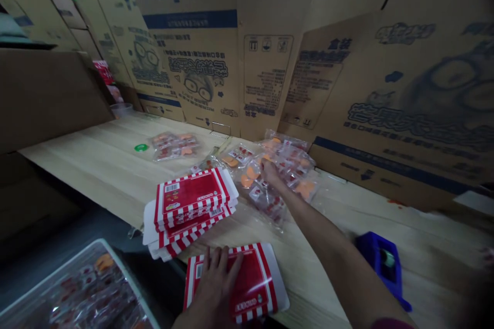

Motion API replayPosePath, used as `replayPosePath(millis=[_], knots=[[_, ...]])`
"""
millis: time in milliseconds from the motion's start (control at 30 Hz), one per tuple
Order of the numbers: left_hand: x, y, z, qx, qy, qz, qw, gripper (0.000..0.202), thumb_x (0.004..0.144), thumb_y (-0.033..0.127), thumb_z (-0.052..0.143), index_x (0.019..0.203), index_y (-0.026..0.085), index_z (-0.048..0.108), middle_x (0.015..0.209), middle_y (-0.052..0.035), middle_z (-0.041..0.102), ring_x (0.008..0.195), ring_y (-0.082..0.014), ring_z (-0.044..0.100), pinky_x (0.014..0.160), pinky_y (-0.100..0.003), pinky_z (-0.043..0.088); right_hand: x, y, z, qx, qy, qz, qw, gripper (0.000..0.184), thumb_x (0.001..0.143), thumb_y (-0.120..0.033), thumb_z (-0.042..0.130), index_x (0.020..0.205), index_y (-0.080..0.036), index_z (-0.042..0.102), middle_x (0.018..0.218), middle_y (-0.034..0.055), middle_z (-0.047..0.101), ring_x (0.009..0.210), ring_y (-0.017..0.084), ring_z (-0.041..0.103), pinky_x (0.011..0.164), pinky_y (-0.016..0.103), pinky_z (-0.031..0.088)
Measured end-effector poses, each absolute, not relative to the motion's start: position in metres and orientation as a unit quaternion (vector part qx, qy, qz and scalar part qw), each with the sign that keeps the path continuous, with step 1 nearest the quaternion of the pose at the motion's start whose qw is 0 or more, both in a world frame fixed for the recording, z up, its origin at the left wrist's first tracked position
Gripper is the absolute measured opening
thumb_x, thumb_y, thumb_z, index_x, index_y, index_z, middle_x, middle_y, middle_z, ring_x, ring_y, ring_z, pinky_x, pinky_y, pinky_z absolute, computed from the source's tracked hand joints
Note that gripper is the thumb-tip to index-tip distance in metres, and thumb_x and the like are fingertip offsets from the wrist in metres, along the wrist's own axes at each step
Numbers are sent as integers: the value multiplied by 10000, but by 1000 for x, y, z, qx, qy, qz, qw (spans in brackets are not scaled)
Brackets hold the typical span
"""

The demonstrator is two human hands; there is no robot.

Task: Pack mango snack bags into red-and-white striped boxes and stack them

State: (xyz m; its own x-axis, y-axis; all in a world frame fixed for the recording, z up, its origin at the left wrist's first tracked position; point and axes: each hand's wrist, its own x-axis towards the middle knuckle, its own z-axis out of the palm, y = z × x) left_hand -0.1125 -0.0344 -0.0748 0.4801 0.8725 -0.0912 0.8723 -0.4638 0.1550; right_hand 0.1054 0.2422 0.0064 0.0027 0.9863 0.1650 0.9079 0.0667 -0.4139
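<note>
My left hand (214, 282) lies flat with fingers stretched out on a flattened red-and-white striped carton (252, 280) at the near edge of the wooden table (96, 159). My right hand (270, 172) reaches far forward into a heap of clear snack packets (285, 167) with red and orange contents. Its fingers are down among the packets and mostly hidden. A stack of the same striped flat cartons (191, 205) lies just left of my right arm.
A second pile of packets (173, 145) and a green tape ring (141, 147) lie further left. A blue tape dispenser (384, 262) sits right of my arm. Large printed cardboard boxes (239, 51) wall the back. A clear bin of packets (85, 293) sits at the lower left.
</note>
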Motion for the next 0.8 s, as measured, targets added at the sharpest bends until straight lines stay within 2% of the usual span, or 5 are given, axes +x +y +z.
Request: replayPosePath(millis=[133, 333, 633, 733, 800], knots=[[-107, -33, -47, 846, 523, 10, 106, 1131, 444, 479, 732, 1448, 142, 336, 1393, -262, 423, 1293, -493, 337, 1077, -662, 134, 160, 191, 22, -663, -693, 77, 271, 285, 863, -142, 395, 1038, -137, 620, 895, 77, 672, 785, 180, 598, 683, 257, 450], [-104, -25, -34, 846, 525, 49, 79, 1047, 477, 426, 696, 1418, 97, 375, 1332, -256, 441, 1238, -457, 385, 1073, -602, 205, 235, 83, 10, -602, -699, 198, 333, 452, 882, -261, 381, 1284, -155, 559, 821, 36, 643, 633, 152, 556, 609, 265, 466], [-92, -27, -39, 872, 479, 91, 30, 1010, 520, 451, 683, 1414, 117, 350, 1363, -248, 372, 1278, -453, 326, 1085, -614, 163, 219, 0, -9, -488, -815, 264, 168, 482, 880, -145, 413, 1311, -316, 547, 878, 30, 559, 801, 164, 542, 815, 326, 439], [-91, -27, -39, 886, 452, 96, 34, 1018, 526, 487, 686, 1418, 135, 345, 1377, -237, 366, 1295, -446, 311, 1099, -614, 135, 204, 2, -10, -450, -836, 275, 153, 379, 872, -193, 501, 1192, -349, 631, 877, 1, 585, 837, 168, 548, 1039, 500, 294], [-90, -26, -39, 890, 444, 90, 46, 1038, 509, 505, 699, 1418, 142, 352, 1381, -232, 370, 1299, -446, 309, 1104, -614, 128, 194, 5, -16, -458, -813, 298, 201, 244, 829, -256, 604, 1032, -349, 702, 864, -23, 623, 865, 176, 573, 1096, 570, 171]])
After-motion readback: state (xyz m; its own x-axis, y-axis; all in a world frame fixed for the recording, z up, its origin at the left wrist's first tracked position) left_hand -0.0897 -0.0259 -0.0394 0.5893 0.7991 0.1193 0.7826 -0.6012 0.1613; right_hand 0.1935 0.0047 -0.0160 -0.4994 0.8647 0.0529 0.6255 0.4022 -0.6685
